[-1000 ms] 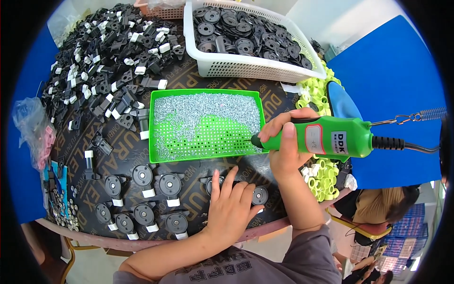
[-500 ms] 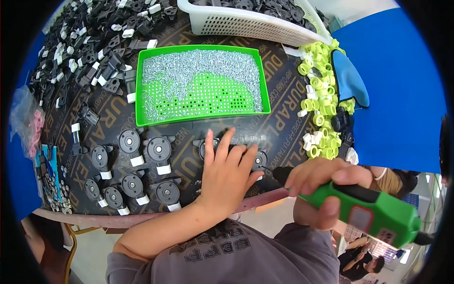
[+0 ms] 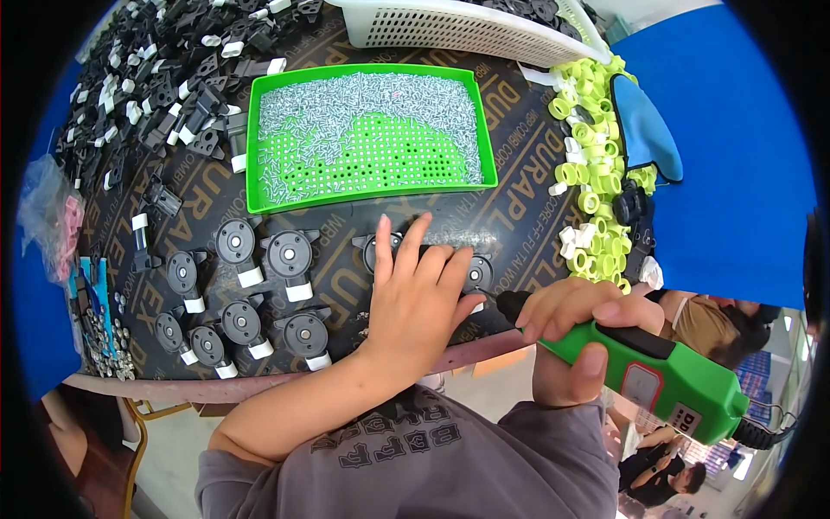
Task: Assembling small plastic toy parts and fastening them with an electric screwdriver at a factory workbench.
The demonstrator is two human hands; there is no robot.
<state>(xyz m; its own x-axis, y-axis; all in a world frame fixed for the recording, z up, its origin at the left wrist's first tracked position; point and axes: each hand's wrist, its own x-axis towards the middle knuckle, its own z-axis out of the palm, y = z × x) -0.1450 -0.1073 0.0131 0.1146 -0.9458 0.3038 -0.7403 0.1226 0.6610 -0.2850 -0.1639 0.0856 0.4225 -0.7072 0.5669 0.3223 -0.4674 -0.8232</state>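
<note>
My right hand (image 3: 588, 333) is wrapped round a green electric screwdriver (image 3: 653, 372) with a black nose. Its thin bit points left, at or very near the lower edge of a round black plastic part (image 3: 478, 270); whether it touches a screw cannot be made out. My left hand (image 3: 419, 290) lies palm down with fingers spread, its thumb beside that part's white end. Under its forefingers is a second round black part (image 3: 379, 253), mostly covered. To the left, several similar black discs with white ends, one of them a black disc part (image 3: 290, 253), lie in loose rows.
A green tray (image 3: 372, 197) of small silvery screws stands beyond my hands. Black parts (image 3: 164, 95) heap at the far left. A white basket (image 3: 458, 33) is at the back, yellow-green rings (image 3: 592, 203) and a blue piece (image 3: 644, 130) at right. A cord (image 3: 765, 431) trails from the screwdriver.
My right hand has brought the screwdriver slightly left, its bit closer to the right-hand round part. My left hand keeps its spread pose. The whole view has shifted a little.
</note>
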